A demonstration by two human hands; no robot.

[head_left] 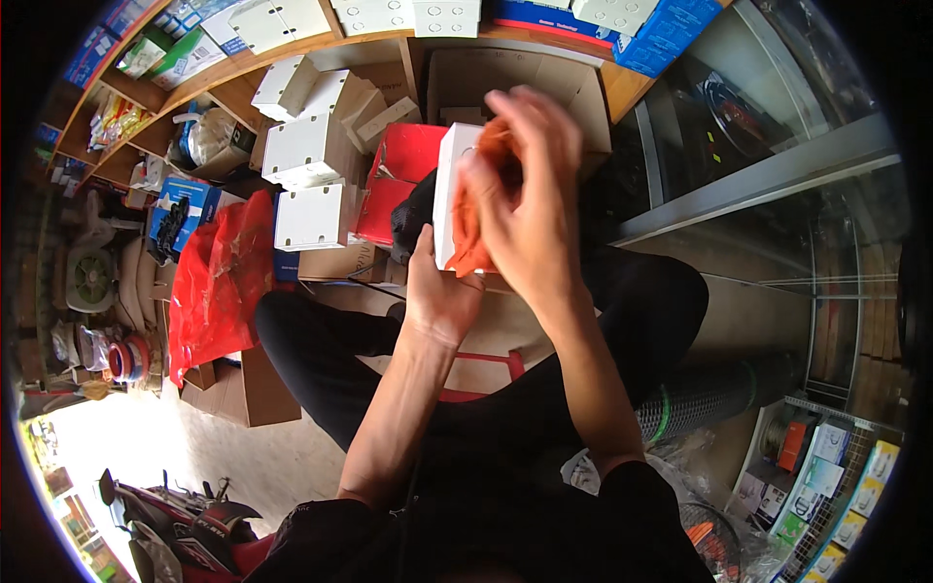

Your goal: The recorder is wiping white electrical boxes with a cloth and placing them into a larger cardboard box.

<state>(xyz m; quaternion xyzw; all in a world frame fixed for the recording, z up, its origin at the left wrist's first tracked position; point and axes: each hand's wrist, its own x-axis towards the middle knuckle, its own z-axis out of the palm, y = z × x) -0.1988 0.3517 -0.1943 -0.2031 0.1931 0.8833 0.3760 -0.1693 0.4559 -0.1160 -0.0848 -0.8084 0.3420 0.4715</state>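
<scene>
A white rectangular box [446, 199] is held up in front of me, its lower end resting in my left hand [442, 291], whose thumb lies along the side. My right hand [535, 199] has an orange cloth [470, 233] bunched under its fingers and against the box's right face. Motion smears the right fingertips, and the cloth and hand cover most of that face. Left of the box, several similar white boxes [309, 216] are stacked beside a red box [400, 165]. Something black [416, 209] sits just behind my left hand.
Wooden shelves [209, 78] with packaged goods curve along the back. A large cardboard box [520, 68] stands beyond my hands. A red plastic bag [225, 282] lies at left, a glass cabinet [739, 185] at right. A mesh roll [724, 394] and a motorbike [185, 525] are nearer.
</scene>
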